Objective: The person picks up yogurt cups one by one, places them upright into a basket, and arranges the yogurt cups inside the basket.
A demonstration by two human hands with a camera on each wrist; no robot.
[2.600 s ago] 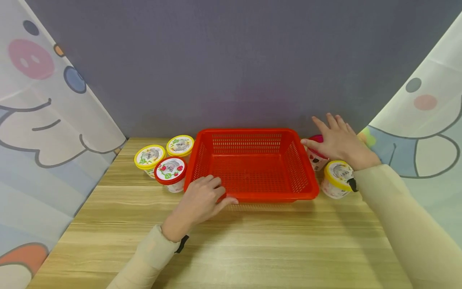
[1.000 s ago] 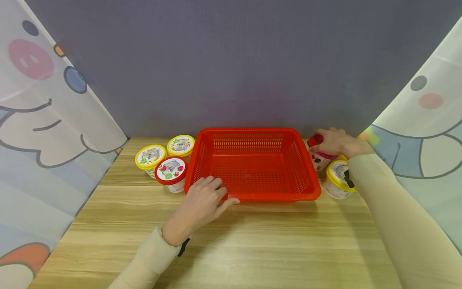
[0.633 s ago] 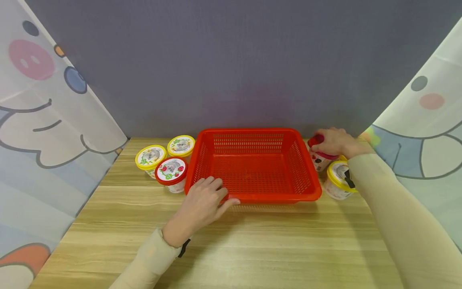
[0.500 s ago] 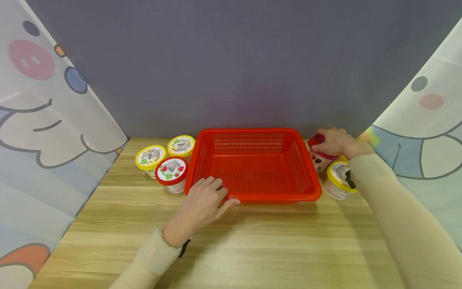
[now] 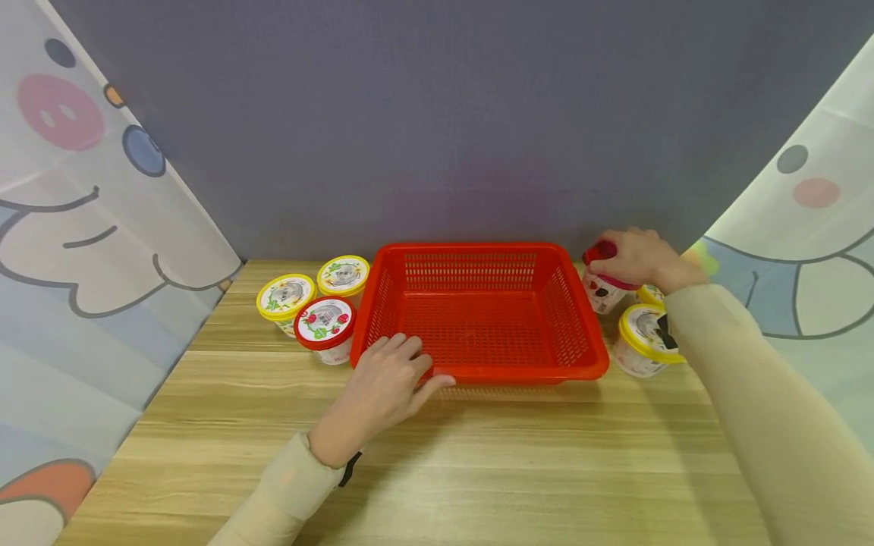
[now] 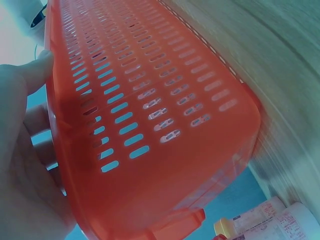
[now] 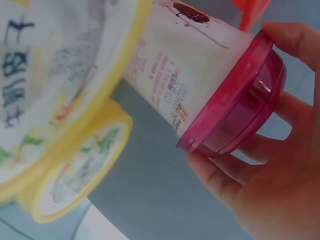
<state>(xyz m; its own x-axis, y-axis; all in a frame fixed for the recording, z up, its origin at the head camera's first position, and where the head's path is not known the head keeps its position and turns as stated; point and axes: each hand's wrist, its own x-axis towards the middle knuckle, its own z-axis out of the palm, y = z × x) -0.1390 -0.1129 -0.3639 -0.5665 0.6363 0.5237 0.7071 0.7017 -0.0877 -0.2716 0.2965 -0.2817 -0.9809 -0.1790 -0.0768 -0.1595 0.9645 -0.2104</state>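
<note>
A red perforated plastic basket (image 5: 532, 371) stands in the middle of the wooden table. My left hand (image 5: 382, 377) holds its near rim at the left corner, thumb outside and fingers over the edge; the left wrist view shows that grip against the basket wall (image 6: 165, 170). To the right of the basket, my right hand (image 5: 638, 259) grips a white yogurt cup (image 5: 602, 294) by its domed magenta lid (image 7: 240, 105). Thumb and fingers sit around the lid in the right wrist view. Close by stand two yellow-lidded cups (image 5: 640, 356), one partly hidden behind the other.
Left of the basket stand two more yellow-lidded cups (image 5: 285, 296) and a red-lidded cup (image 5: 325, 322). A grey panel (image 5: 437, 136) rises behind the table, with cartoon-printed curtains (image 5: 61, 227) on both sides. Bare wood (image 5: 512, 470) lies in front of the basket.
The right hand came down from spread fingers above the magenta-lidded yogurt cup, gripped its lid, and has now raised it slightly. The left hand stays on the basket rim.
</note>
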